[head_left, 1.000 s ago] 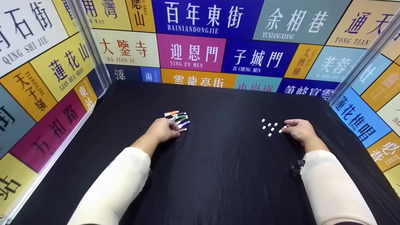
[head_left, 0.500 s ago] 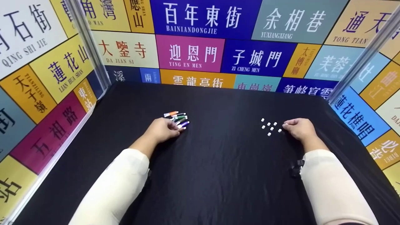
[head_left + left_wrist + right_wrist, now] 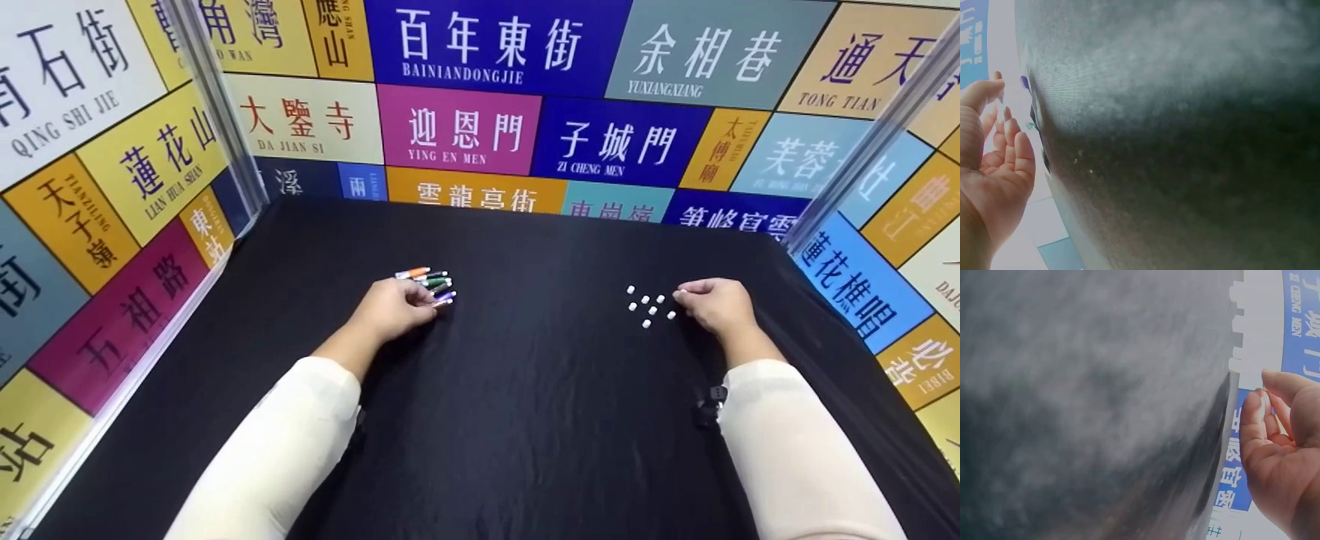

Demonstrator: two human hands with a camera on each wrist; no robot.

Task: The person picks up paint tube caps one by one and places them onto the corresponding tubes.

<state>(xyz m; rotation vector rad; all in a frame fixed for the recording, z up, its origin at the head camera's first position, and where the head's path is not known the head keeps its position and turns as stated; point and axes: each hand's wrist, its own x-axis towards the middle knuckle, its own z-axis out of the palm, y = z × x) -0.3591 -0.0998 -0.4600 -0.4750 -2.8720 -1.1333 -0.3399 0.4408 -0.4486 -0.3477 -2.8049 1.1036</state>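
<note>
In the head view, my left hand [image 3: 394,309] is at a group of short colored marker pens [image 3: 435,283] with white ends, on the left of the black cloth. Its thumb and fingertips pinch a brown marker pen [image 3: 444,303], largely hidden by the fingers. A purple marker pen [image 3: 1024,82] lies beyond those fingertips in the left wrist view. Over on the right, thumb and forefinger of my right hand [image 3: 721,306] pinch a small white piece [image 3: 678,295]. Several similar small white pieces [image 3: 652,310] lie scattered just left of that hand.
A black cloth [image 3: 517,390] covers the table. Upright panels with colored street-name signs [image 3: 457,127] enclose the back and both sides. Clear edge strips [image 3: 862,127] stand at the corners.
My right hand has pinched one small white piece and raised it slightly from the cloth. My left hand has shifted slightly, and the brown marker pen has moved up near the purple one.
</note>
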